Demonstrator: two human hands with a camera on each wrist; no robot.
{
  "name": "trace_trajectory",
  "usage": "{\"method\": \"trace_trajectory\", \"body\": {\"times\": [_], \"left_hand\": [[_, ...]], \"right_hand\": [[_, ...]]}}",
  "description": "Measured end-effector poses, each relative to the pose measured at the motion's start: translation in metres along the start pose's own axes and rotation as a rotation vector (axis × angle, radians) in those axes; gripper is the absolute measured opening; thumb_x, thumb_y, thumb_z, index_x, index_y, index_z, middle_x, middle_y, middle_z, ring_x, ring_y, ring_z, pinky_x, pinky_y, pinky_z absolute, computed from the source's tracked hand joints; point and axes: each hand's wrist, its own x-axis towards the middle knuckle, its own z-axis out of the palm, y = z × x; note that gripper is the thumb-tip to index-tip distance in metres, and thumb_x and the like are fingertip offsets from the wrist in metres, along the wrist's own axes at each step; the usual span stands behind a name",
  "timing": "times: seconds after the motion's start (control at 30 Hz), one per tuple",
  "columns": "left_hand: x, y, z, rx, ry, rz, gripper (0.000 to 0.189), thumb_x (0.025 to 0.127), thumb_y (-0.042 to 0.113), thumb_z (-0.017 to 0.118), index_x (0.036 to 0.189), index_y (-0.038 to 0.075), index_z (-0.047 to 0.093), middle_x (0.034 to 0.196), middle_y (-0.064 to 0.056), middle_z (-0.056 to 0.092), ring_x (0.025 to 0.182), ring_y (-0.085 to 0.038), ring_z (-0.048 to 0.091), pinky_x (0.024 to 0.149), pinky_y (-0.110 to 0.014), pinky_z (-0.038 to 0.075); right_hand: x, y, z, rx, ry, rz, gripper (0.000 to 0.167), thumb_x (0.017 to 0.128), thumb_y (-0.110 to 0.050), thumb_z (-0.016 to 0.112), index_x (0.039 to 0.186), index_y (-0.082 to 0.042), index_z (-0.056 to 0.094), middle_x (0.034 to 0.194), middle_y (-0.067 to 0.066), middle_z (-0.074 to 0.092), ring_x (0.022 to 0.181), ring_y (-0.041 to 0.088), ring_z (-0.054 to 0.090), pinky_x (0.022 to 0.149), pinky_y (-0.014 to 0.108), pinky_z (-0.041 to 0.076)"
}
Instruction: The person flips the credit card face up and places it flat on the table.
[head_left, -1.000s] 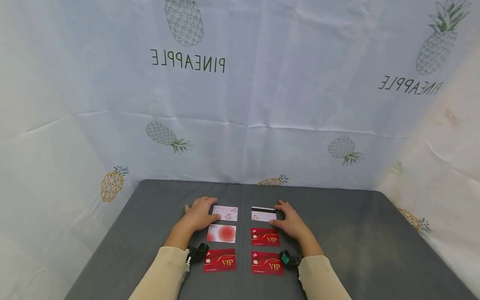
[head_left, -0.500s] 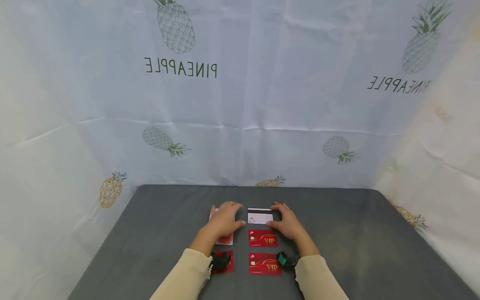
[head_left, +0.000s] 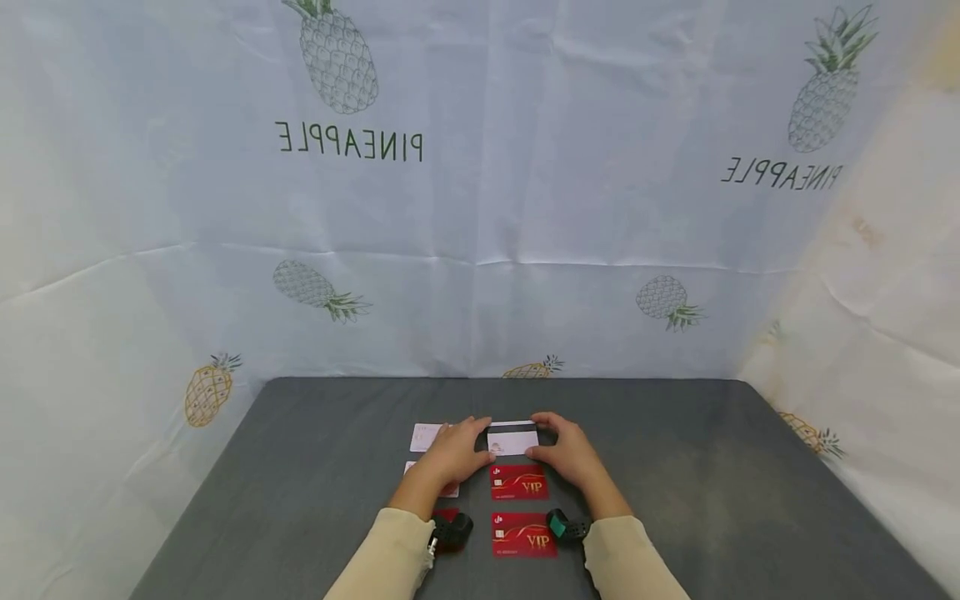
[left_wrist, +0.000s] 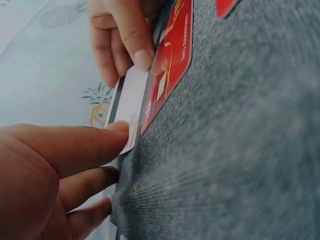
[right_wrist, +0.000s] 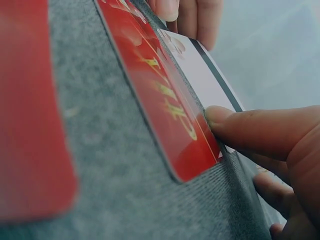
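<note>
A white card with a black stripe [head_left: 513, 443] lies flat on the dark grey table at the top of the right column. My left hand [head_left: 453, 454] reaches to its left end, thumb at the lower corner and index finger near the upper one. At the right end, my right hand [head_left: 574, 454] touches the card's corners with thumb and index finger spread. Both thumbs [left_wrist: 119, 128] show on the stripe card's near edge in the left wrist view. Directly below it sits a red VIP card [head_left: 519, 482], with another red VIP card [head_left: 524, 535] under that.
My left hand and forearm partly cover the left column: a pale card [head_left: 423, 437], a red-patterned card [head_left: 450, 491] and a red card [head_left: 447, 513]. Black wrist devices [head_left: 453, 531] sit on both wrists. A pineapple-print cloth [head_left: 480, 317] hangs behind the table [head_left: 675, 483].
My left hand has moved right, from the upper left card to the left end of the striped card. My right hand stays at that card's right end. The head view has shifted slightly.
</note>
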Motion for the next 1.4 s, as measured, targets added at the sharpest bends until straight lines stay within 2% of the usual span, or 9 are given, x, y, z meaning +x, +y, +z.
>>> {"method": "trace_trajectory", "body": {"times": [0.2, 0.43, 0.67, 0.73, 0.97, 1.07, 1.2, 1.3, 1.4], "left_hand": [[-0.0049, -0.0032, 0.0023, -0.013, -0.002, -0.014, 0.062, 0.088, 0.028, 0.072, 0.143, 0.010, 0.050, 0.143, -0.017, 0.052, 0.140, -0.036, 0.041, 0.116, -0.060, 0.020], [0.0000, -0.0023, 0.0011, -0.012, -0.001, 0.018, 0.061, 0.089, 0.028, 0.071, 0.143, 0.011, 0.049, 0.144, -0.016, 0.052, 0.140, -0.035, 0.041, 0.116, -0.061, 0.018], [0.0011, -0.0026, 0.0000, -0.024, 0.002, 0.012, 0.061, 0.089, 0.027, 0.071, 0.143, 0.011, 0.049, 0.144, -0.015, 0.052, 0.141, -0.034, 0.040, 0.116, -0.062, 0.018], [0.0008, -0.0027, -0.0001, -0.025, 0.006, 0.010, 0.061, 0.089, 0.027, 0.071, 0.143, 0.011, 0.049, 0.144, -0.014, 0.053, 0.141, -0.034, 0.040, 0.116, -0.062, 0.018], [0.0001, -0.0021, 0.0008, -0.017, 0.004, 0.001, 0.062, 0.088, 0.025, 0.073, 0.143, 0.011, 0.049, 0.144, -0.011, 0.053, 0.141, -0.031, 0.040, 0.116, -0.061, 0.018], [-0.0003, -0.0010, 0.0013, -0.028, 0.007, 0.002, 0.062, 0.087, 0.023, 0.074, 0.142, 0.010, 0.049, 0.145, -0.011, 0.053, 0.141, -0.031, 0.040, 0.116, -0.061, 0.018], [-0.0015, -0.0006, 0.0010, -0.040, 0.022, 0.004, 0.062, 0.086, 0.023, 0.075, 0.141, 0.010, 0.050, 0.143, -0.012, 0.053, 0.139, -0.031, 0.043, 0.116, -0.060, 0.019], [-0.0011, -0.0011, 0.0007, -0.040, 0.032, 0.004, 0.060, 0.086, 0.023, 0.075, 0.140, 0.010, 0.052, 0.142, -0.012, 0.055, 0.137, -0.031, 0.045, 0.116, -0.060, 0.021], [0.0002, -0.0016, 0.0004, -0.050, 0.046, 0.008, 0.059, 0.085, 0.023, 0.077, 0.137, 0.010, 0.053, 0.139, -0.012, 0.056, 0.134, -0.031, 0.048, 0.115, -0.060, 0.022]], "right_hand": [[-0.0006, -0.0009, 0.0039, -0.036, -0.002, -0.046, 0.057, 0.079, -0.021, 0.083, 0.131, -0.013, 0.062, 0.111, 0.003, 0.071, 0.116, 0.028, 0.058, 0.103, 0.056, 0.041], [0.0004, 0.0002, 0.0001, -0.028, -0.003, -0.101, 0.058, 0.080, -0.016, 0.081, 0.133, -0.009, 0.060, 0.083, -0.006, 0.063, 0.090, 0.018, 0.057, 0.099, 0.055, 0.041], [0.0022, -0.0003, -0.0015, -0.020, -0.021, -0.085, 0.060, 0.079, -0.012, 0.078, 0.135, -0.008, 0.058, 0.086, -0.004, 0.063, 0.097, 0.021, 0.057, 0.111, 0.064, 0.026], [0.0028, 0.0007, -0.0008, -0.020, -0.021, -0.076, 0.061, 0.078, -0.011, 0.078, 0.136, -0.009, 0.058, 0.086, -0.004, 0.063, 0.097, 0.022, 0.057, 0.112, 0.064, 0.025], [0.0022, 0.0013, -0.0008, 0.019, -0.050, -0.072, 0.062, 0.080, -0.011, 0.077, 0.139, -0.007, 0.055, 0.087, -0.003, 0.063, 0.101, 0.023, 0.059, 0.117, 0.064, 0.006], [0.0009, 0.0021, -0.0020, 0.037, -0.058, -0.071, 0.061, 0.081, -0.014, 0.078, 0.138, -0.008, 0.056, 0.086, -0.004, 0.063, 0.101, 0.023, 0.059, 0.117, 0.063, 0.004], [0.0004, 0.0043, -0.0020, 0.053, -0.060, -0.057, 0.059, 0.081, -0.018, 0.080, 0.135, -0.010, 0.058, 0.086, -0.004, 0.063, 0.098, 0.020, 0.056, 0.118, 0.062, 0.009], [0.0009, 0.0052, -0.0022, 0.067, -0.068, -0.052, 0.058, 0.080, -0.020, 0.081, 0.134, -0.011, 0.060, 0.088, -0.004, 0.065, 0.096, 0.019, 0.055, 0.113, 0.059, 0.025], [0.0022, 0.0055, -0.0031, 0.087, -0.077, -0.057, 0.059, 0.080, -0.020, 0.081, 0.134, -0.013, 0.060, 0.091, -0.004, 0.067, 0.097, 0.018, 0.056, 0.107, 0.057, 0.034]]}}
